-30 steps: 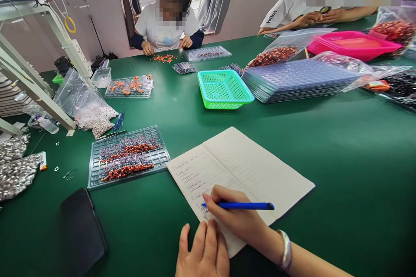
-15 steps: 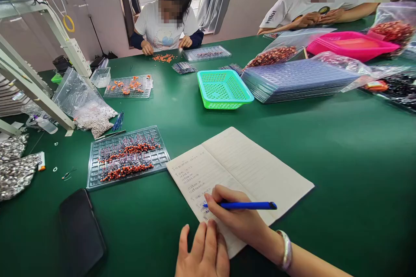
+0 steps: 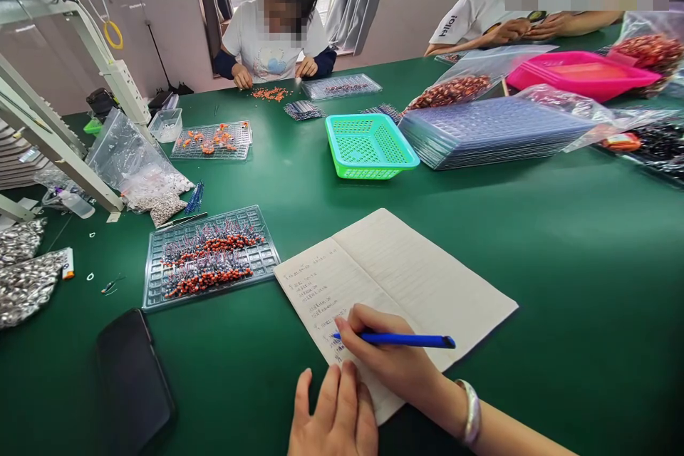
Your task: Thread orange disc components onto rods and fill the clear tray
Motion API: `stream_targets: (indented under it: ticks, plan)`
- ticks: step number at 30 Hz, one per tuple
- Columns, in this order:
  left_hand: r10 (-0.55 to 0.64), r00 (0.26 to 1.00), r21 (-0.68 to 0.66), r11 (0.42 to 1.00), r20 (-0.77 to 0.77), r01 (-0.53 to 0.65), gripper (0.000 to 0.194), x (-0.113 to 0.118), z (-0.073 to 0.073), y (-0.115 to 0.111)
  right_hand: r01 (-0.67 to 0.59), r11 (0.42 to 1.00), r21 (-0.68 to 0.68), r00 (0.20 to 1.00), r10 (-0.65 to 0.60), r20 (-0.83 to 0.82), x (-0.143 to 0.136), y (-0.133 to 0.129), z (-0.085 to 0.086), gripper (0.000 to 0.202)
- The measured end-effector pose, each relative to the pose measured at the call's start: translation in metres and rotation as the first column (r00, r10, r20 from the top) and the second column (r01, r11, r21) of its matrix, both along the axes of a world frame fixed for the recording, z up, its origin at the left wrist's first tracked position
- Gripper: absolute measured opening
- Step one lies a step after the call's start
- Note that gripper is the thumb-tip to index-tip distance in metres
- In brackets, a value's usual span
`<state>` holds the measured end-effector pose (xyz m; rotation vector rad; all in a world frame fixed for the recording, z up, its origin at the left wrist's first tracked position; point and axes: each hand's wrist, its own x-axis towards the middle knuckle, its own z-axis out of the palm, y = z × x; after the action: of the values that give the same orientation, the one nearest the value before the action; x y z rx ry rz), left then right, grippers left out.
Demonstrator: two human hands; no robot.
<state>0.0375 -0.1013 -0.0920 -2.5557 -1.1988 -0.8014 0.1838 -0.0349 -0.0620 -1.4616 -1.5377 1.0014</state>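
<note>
My right hand (image 3: pixel 387 356) grips a blue pen (image 3: pixel 411 340), its tip on the left page of an open notebook (image 3: pixel 417 271). Lines of handwriting run down that page, while the right page shows only ruled lines. My left hand (image 3: pixel 335 417) lies with its fingers stretched out, the fingertips at the notebook's lower left edge. Left of the notebook, touching or nearly touching its corner, is a clear plastic tray (image 3: pixel 267 256) with rows of small orange-tipped parts with thin wires (image 3: pixel 208 281).
A black phone (image 3: pixel 133 377) lies at the lower left. Beyond the notebook stand a green basket (image 3: pixel 368 174) and a stack of clear trays (image 3: pixel 496 132). Silvery bags (image 3: pixel 32 288) sit at the left edge. Two people work across the green table (image 3: pixel 566 242).
The view has shifted very slightly. My right hand and the pen hold almost the same place on the page, and my left hand stays put.
</note>
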Motion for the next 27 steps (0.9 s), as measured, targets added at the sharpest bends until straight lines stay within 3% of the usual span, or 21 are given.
stream_targets:
  ticks: [14,23,27]
  plan:
    - [-0.011,0.999,0.06,0.998,0.032,0.009,0.078,0.0,0.007,0.005,0.035,0.999,0.041,0.998,-0.033,-0.048,0.001,0.001,-0.002,0.037]
    - [-0.014,1.0,0.038,0.999,-0.01,0.015,0.081,-0.002,0.001,0.002,0.038,0.998,0.041,0.999,-0.037,-0.03,-0.001,0.002,-0.002,0.037]
    - [0.004,0.999,0.065,0.998,-0.039,-0.002,0.071,-0.003,-0.004,0.0,0.091,0.994,0.064,0.994,-0.087,-0.065,0.005,0.002,-0.005,0.037]
